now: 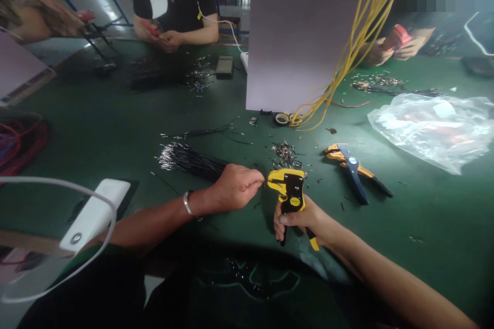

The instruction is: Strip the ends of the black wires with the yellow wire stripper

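A person sits at a green bench (424, 205), seen from the head. The left hand (239, 186), with a silver bracelet (187, 203) at its wrist, has its fingers pinched together on a thin dark wire (265, 181), at the mouth of a yellow-and-black wire stripper (295, 185). The stripper is upright in the right hand (299, 219), whose fingers wrap around its handles.

Just behind the left hand lies a bundle of black wires (196, 159) with bright ends; behind the stripper is a heap of scraps (284, 154). To the right rest a blue-and-orange tool (353, 164) and, farther back, a clear plastic bag (436, 126).

An upright grey panel (297, 31) blocks the middle of the far side, and yellow wires (343, 69) hang partly across it, down to a roll of tape (282, 120). At lower left, a white cable (57, 182) loops in front of a white device (96, 211). Across the bench, two co-workers each hold a red object.
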Demonstrator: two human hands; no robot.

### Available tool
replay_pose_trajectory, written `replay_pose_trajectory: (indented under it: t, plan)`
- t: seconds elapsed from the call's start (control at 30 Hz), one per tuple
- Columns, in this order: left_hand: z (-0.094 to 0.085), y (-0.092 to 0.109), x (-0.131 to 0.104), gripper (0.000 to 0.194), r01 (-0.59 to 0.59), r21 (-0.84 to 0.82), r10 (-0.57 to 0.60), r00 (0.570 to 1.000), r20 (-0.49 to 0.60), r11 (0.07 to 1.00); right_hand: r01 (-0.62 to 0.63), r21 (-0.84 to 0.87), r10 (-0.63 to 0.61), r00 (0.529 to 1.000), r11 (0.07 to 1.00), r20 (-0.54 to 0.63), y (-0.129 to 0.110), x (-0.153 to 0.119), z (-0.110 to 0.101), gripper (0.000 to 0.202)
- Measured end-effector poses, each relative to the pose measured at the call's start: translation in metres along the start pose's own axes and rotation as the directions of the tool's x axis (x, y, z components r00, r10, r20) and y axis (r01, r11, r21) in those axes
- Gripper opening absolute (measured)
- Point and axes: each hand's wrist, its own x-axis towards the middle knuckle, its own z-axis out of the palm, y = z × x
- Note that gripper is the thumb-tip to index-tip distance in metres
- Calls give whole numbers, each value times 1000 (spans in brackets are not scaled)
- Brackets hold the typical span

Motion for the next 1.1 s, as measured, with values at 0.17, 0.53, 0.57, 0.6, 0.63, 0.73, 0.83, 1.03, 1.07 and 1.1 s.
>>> replay_pose_trajectory:
  t: [0.17, 0.53, 0.57, 0.6, 0.63, 0.73, 0.83, 1.03, 1.07, 1.1]
  plan:
    - [4, 1, -1, 21, -24, 71, 27, 999, -45, 997, 4, -7, -4, 1000, 1000, 5, 0, 0, -1, 13]
    - [6, 3, -2, 19, -6, 100, 8, 1000, -18, 995, 15, -20, -15, 1000, 1000, 5, 0, 0, -1, 12]
    - [6, 4, -2, 19, -3, 96, 4, 1000, -7, 995, 14, -20, -14, 1000, 1000, 2, 0, 0, 0, 12]
    - [6, 4, -2, 18, 1, 92, -1, 1000, 1, 996, 13, -20, -13, 1000, 1000, 0, 0, 0, 0, 13]
    - [6, 5, -2, 19, 5, 89, -5, 1000, 5, 996, 12, -18, -12, 1000, 1000, -2, 0, 0, 0, 13]
    - [6, 6, -2, 19, 11, 87, -11, 1000, 0, 996, 4, -20, -4, 1000, 1000, -6, 1, 0, 0, 13]
    - [7, 6, -1, 19, -4, 91, 5, 1000, -7, 996, 1, -21, -1, 1000, 1000, -14, 1, 0, 0, 12]
    - [7, 6, -2, 19, 0, 110, -1, 1000, 9, 994, -5, -43, 4, 999, 999, -38, 1, 1, 2, 15]
    - [7, 6, -2, 19, 1, 110, -2, 1000, 8, 994, -4, -44, 2, 999, 999, -46, 1, 1, 2, 16]
    - [6, 6, -2, 19, 0, 108, 0, 1000, 6, 994, -1, -43, -1, 999, 999, -54, 1, 1, 2, 16]
